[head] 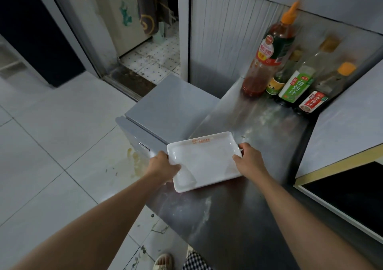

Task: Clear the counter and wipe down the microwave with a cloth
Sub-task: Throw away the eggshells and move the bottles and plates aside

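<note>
Head view: white rectangular tray [204, 161] at frame ctr, over the near-left edge of the steel counter [238, 218]; whether it rests on it cannot be told. Left hand [164, 167] grips tray's left edge, thumb over the rim; right hand [249, 158] grips its right edge, fingers curled round the rim. Upper right: sauce bottles [290, 78] grouped at counter's far end; lower right: microwave [348, 191], w/ dark door.

Home kitchen: steel counter [238, 218], sauce bottles [269, 58], tiled floor [51, 145].
</note>
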Action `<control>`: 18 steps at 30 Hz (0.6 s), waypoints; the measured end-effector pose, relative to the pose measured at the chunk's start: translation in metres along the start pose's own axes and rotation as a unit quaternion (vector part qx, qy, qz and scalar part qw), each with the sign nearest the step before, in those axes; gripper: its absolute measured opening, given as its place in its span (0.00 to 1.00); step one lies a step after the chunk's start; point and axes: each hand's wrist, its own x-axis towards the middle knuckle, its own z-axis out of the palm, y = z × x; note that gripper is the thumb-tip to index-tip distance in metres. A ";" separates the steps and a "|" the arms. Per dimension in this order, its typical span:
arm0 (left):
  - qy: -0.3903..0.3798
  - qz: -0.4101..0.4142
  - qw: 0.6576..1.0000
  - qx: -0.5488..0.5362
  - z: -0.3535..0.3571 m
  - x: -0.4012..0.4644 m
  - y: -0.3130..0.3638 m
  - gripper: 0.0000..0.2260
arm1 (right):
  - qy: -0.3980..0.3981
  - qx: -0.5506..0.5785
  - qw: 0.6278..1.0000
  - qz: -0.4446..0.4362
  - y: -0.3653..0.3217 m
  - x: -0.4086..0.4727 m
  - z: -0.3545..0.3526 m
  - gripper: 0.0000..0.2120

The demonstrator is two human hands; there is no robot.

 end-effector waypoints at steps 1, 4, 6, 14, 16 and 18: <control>-0.006 -0.006 1.000 -0.001 0.003 -0.001 0.001 0.16 | -0.002 -0.008 1.000 -0.005 0.000 0.002 0.001 0.12; 0.003 -0.019 1.000 -0.015 0.008 0.000 0.001 0.15 | -0.010 -0.014 1.000 -0.015 0.001 0.006 0.002 0.08; 0.015 -0.019 0.999 -0.028 0.006 0.002 0.002 0.12 | -0.018 -0.019 0.999 -0.018 0.001 0.008 0.000 0.08; 0.068 0.022 0.997 0.002 -0.008 0.026 0.030 0.09 | 0.001 0.013 1.000 -0.002 0.002 0.020 -0.014 0.08; 0.070 0.035 0.997 0.002 -0.014 0.037 0.046 0.10 | 0.022 0.025 0.999 0.011 -0.001 0.027 -0.022 0.08; 0.067 0.052 0.996 0.007 -0.020 0.050 0.065 0.10 | 0.045 0.039 0.998 0.025 -0.003 0.036 -0.031 0.08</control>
